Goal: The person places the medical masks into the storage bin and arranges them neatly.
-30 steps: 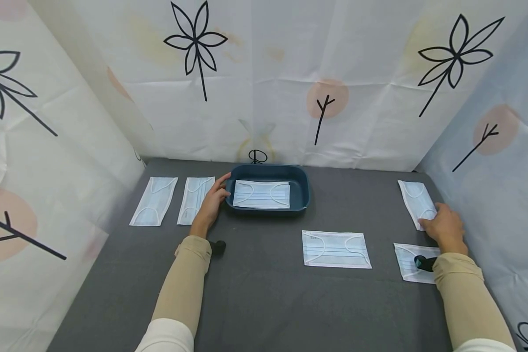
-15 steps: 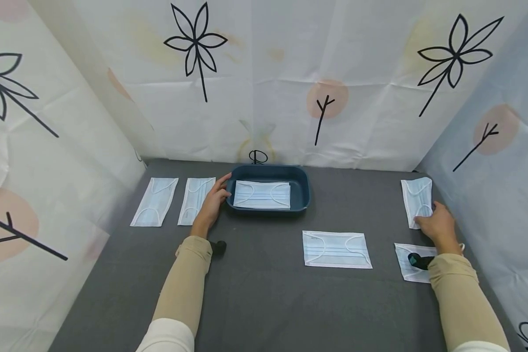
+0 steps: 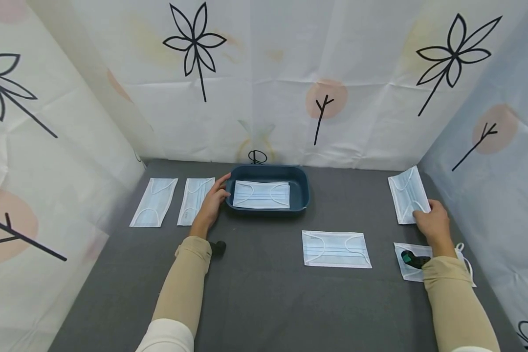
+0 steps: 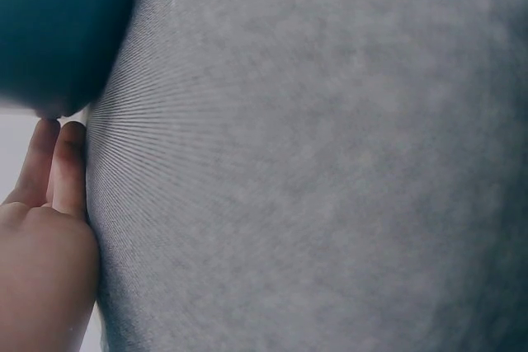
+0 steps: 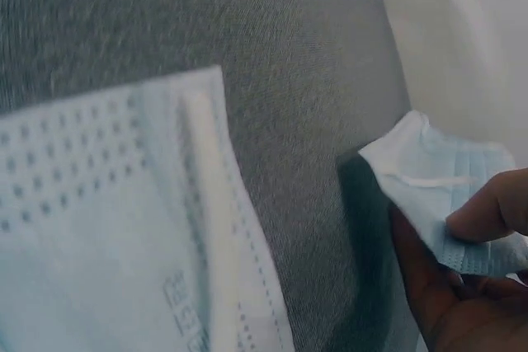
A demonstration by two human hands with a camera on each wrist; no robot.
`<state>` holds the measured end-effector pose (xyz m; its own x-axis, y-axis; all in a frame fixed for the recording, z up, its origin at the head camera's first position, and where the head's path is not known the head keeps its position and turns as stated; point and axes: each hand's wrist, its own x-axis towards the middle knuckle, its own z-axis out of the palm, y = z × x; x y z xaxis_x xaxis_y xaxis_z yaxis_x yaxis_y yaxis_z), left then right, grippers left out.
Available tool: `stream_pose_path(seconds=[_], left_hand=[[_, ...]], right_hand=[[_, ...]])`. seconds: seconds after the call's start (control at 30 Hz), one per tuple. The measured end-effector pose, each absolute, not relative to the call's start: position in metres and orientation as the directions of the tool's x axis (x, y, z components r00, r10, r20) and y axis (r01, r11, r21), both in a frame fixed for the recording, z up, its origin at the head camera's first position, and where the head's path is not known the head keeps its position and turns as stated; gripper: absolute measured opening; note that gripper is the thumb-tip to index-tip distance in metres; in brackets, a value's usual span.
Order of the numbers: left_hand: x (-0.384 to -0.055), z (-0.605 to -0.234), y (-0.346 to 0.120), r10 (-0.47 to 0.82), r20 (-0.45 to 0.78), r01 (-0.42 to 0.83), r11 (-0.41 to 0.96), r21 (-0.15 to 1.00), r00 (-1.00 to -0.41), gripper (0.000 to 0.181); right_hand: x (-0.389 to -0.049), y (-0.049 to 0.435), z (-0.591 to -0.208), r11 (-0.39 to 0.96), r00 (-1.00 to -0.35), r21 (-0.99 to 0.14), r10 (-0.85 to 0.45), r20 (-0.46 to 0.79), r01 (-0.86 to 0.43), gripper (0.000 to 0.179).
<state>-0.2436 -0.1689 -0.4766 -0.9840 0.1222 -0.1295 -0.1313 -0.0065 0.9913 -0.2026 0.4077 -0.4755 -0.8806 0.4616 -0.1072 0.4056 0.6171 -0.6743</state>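
My right hand [image 3: 434,226] pinches a pale blue face mask [image 3: 407,193] by its lower edge at the far right. In the right wrist view, the thumb lies on top of this held mask [image 5: 445,195], which is lifted off the table with a shadow beside it. My left hand [image 3: 210,205] rests its fingers, fairly straight, against the left end of a dark blue tray [image 3: 300,195]. One or more masks [image 3: 261,194] lie flat in the tray. In the left wrist view, the left fingertips [image 4: 48,133] touch the tray's outer wall [image 4: 66,30].
Another mask [image 3: 415,261] lies partly under my right wrist, and one mask [image 3: 336,249] lies at centre right. Two upright masks [image 3: 154,202] [image 3: 195,200] lie left of the tray. Patterned white cloth walls [image 3: 264,98] enclose the grey table [image 3: 264,293].
My right hand has raised the far-right mask from the table and moved it slightly left, tilting it. The left hand and tray have stayed put.
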Motion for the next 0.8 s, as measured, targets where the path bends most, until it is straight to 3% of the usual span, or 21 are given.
stream_pose_path(seconds=[0.23,0.5,0.8], left_hand=[[-0.245,-0.478,-0.17,0.116,-0.132,-0.133,-0.004,0.991,-0.984,0.067],[-0.243,-0.478,-0.169,0.122,-0.132,-0.134,-0.009,0.991,-0.984,0.068],[-0.246,-0.48,-0.17,0.115,-0.126,-0.124,0.021,0.992,-0.985,0.068]], right_hand=[[-0.21,0.399,-0.475,0.423,-0.864,-0.814,0.471,-0.178,0.399,0.068],[-0.213,0.381,-0.463,0.298,-0.883,-0.892,0.427,-0.193,0.339,0.064],[-0.214,0.357,-0.441,-0.053,-0.947,-0.989,0.285,-0.15,0.141,0.045]])
